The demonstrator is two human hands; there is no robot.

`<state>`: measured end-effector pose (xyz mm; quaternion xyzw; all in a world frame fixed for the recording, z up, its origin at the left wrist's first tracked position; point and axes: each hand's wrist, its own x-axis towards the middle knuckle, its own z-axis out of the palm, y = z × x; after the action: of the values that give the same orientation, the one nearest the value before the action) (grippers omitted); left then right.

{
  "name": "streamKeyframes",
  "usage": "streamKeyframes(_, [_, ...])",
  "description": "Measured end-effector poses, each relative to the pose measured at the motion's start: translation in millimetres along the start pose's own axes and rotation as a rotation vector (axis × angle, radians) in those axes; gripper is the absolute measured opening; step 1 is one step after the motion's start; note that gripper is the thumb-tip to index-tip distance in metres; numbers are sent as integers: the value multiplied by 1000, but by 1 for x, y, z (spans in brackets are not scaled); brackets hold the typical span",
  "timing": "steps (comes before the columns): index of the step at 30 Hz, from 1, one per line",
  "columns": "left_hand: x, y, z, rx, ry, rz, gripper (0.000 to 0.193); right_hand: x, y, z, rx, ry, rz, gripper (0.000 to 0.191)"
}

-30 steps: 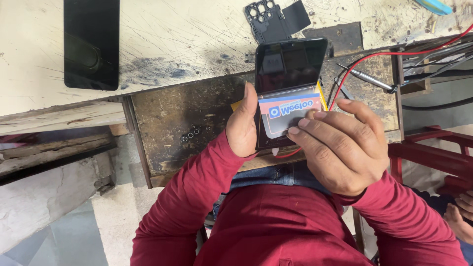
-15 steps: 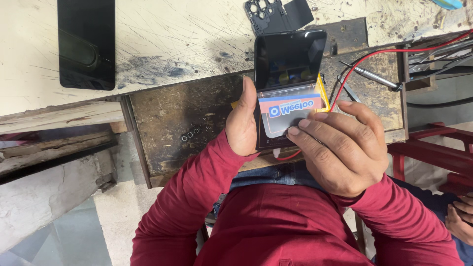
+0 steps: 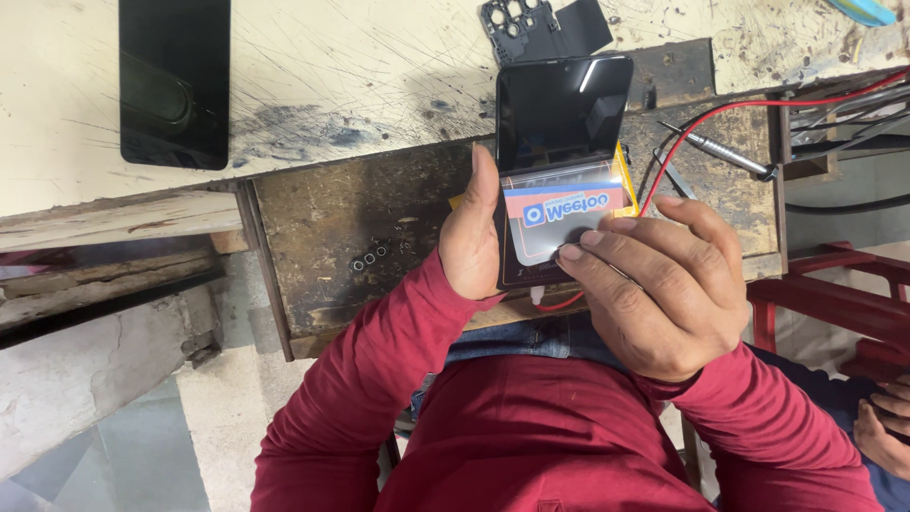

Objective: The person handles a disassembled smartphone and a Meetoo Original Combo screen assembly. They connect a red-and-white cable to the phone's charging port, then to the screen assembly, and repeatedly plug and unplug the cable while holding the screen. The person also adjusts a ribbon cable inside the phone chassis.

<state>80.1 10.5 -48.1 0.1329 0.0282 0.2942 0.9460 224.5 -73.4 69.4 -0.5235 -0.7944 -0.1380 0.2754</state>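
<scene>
I see phone (image 3: 559, 171) over workbench (image 3: 360, 228) front edge, left hand (image 3: 471, 237) at its left side, right hand (image 3: 654, 284) at its right. Display panel (image 3: 173, 81) far left. Phone frame part (image 3: 526, 24) behind phone. Probe (image 3: 720, 152) right.

We count two hands at work, our left hand (image 3: 471, 242) and our right hand (image 3: 659, 284), on one opened phone (image 3: 561, 171) with one battery (image 3: 564, 216). One more dark phone (image 3: 174, 81) lies on the bench, one black frame piece (image 3: 531, 24), one red wire (image 3: 720, 114), one metal probe (image 3: 725, 154), and four small rings (image 3: 370, 259)
</scene>
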Motion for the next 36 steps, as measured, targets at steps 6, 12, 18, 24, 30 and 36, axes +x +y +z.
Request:
streamKeyframes(6, [-4,0,7,50,-12,2,90,-8,0,-3,-8,-24,-9,27])
streamKeyframes(12, [-6,2,11,3,-110,-28,89,-26,-4,-4,-7,25,22,27])
streamKeyframes(18, [-5,1,9,-10,-136,-47,93,-42,-4,4,22,97,4,25])
streamKeyframes(24, [-4,2,7,38,-130,-32,92,-39,0,13,24,13,71,21])
streamKeyframes(30, [-2,0,6,36,-42,-9,91,-18,6,11,3,-56,68,22])
streamKeyframes(36, [-2,3,9,43,-19,-52,92,18,22,1,19,-122,145,23])
